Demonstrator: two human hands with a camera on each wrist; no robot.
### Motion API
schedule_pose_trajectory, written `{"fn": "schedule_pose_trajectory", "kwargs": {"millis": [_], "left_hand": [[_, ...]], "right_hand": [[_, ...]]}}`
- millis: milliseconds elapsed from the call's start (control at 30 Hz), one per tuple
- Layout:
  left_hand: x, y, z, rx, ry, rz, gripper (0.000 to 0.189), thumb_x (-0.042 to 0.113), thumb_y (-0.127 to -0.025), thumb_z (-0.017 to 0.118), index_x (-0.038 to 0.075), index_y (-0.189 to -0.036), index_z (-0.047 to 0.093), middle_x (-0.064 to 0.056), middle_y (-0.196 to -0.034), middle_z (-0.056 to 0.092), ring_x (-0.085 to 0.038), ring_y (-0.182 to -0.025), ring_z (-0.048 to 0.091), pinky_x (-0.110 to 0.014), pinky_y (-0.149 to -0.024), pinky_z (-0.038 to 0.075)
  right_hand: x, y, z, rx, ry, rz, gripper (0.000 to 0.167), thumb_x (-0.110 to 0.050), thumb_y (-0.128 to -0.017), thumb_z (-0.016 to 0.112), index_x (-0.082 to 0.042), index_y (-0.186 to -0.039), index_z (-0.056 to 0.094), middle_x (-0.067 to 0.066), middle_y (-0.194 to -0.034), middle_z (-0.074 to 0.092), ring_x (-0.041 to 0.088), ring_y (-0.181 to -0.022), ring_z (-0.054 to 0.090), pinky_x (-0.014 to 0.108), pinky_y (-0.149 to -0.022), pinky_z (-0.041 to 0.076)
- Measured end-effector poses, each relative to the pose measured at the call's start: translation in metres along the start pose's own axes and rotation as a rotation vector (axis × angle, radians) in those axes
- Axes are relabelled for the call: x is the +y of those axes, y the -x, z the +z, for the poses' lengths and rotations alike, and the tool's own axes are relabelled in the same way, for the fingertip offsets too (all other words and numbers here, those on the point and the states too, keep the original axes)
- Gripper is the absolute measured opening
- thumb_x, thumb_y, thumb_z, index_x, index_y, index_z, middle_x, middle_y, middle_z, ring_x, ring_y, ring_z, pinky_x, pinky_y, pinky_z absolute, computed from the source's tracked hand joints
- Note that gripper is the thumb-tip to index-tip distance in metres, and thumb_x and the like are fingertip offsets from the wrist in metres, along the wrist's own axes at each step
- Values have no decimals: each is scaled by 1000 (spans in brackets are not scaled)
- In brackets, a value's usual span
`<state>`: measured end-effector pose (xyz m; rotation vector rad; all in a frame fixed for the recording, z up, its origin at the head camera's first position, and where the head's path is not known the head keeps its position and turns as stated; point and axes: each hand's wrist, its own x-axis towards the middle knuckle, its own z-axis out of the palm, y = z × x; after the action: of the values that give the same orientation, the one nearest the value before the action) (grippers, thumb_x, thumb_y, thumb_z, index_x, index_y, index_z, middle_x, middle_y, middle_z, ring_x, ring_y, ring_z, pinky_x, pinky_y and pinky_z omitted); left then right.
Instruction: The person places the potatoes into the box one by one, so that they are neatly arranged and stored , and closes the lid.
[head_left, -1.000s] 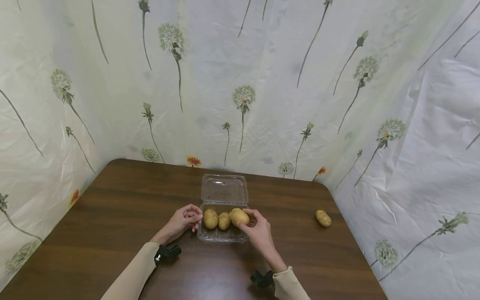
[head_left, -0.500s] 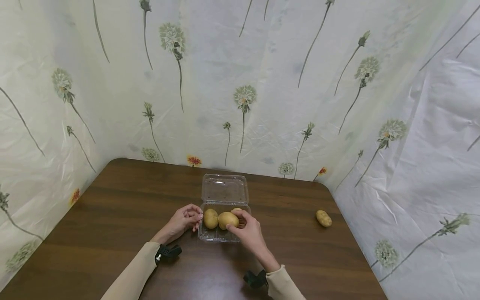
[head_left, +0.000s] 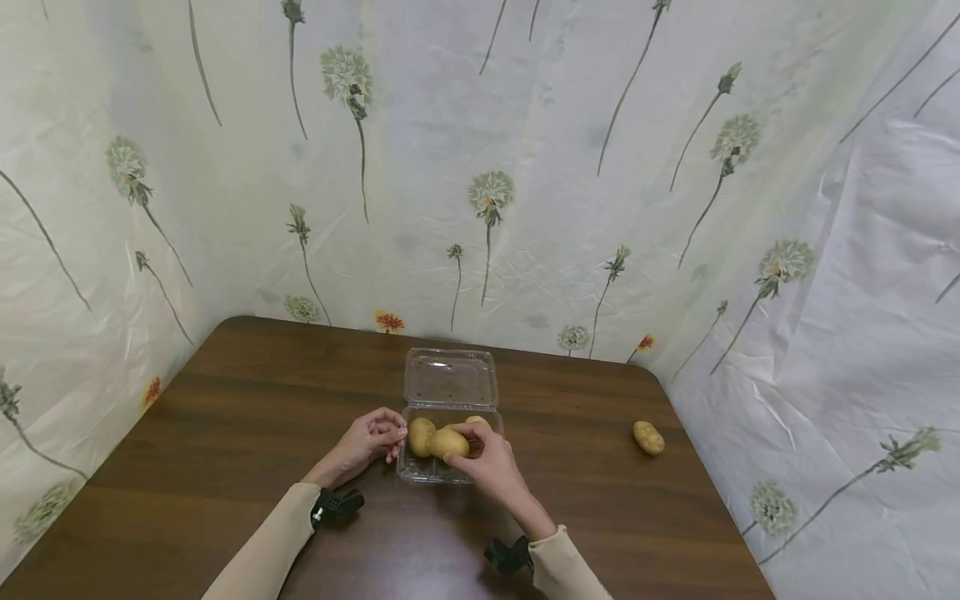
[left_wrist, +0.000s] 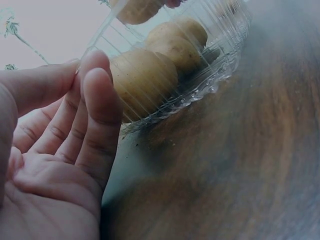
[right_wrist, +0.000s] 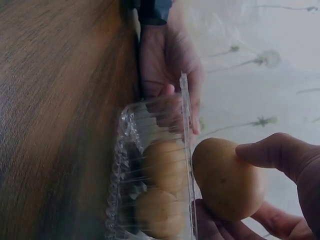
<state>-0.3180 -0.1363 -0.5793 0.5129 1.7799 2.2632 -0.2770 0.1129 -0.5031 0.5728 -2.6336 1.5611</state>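
And there's your right hand (head_left: 491, 467), thumb and fingers gripping a big potato (head_left: 450, 443), holding it just above the rim of the clear container (head_left: 420, 479), over the smaller batch of potatoes (head_left: 420, 435) lying inside! Your left hand (head_left: 365, 442) pinches the container's left edge. The lid (head_left: 450, 377) is open on the far side, and a lone potato (head_left: 648, 437) lies well apart, right across the table (head_left: 262, 400).

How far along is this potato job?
Apparently done: potatoes lie inside the clear container. In hand: the right hand holds another potato above them, while the left hand pinches the container. Remaining, probably: the lone potato on the table, and the open lid.
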Motion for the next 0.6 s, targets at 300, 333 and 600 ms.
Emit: {"fn": "schedule_pose_trajectory", "kwargs": {"millis": [300,333,600], "left_hand": [[0,1,1,-5,4,-1,17,4,-95,58,-2,-108,48,1,-75,63,-8,-60,58,-20,-53,49],[0,1,1,-9,4,2,17,4,-95,58,-3,-108,48,1,-75,63,-8,-60,58,-20,-53,49],[2,1,0,-19,15,12,24,4,-95,58,-10,-110,44,1,-75,63,-8,-60,58,-20,-53,49]], "right_hand": [[2,-1,7,-82,15,-7,41,-16,-78,79,0,-114,65,15,-115,67,22,-93,69,29,-79,57],[2,-1,8,-88,13,-6,42,-16,-77,79,0,-114,66,15,-114,67,22,-93,69,30,-79,57],[5,-6,14,-137,33,-47,39,-13,-77,78,0,-111,67,14,-108,68,21,-88,68,38,-79,57]]}}
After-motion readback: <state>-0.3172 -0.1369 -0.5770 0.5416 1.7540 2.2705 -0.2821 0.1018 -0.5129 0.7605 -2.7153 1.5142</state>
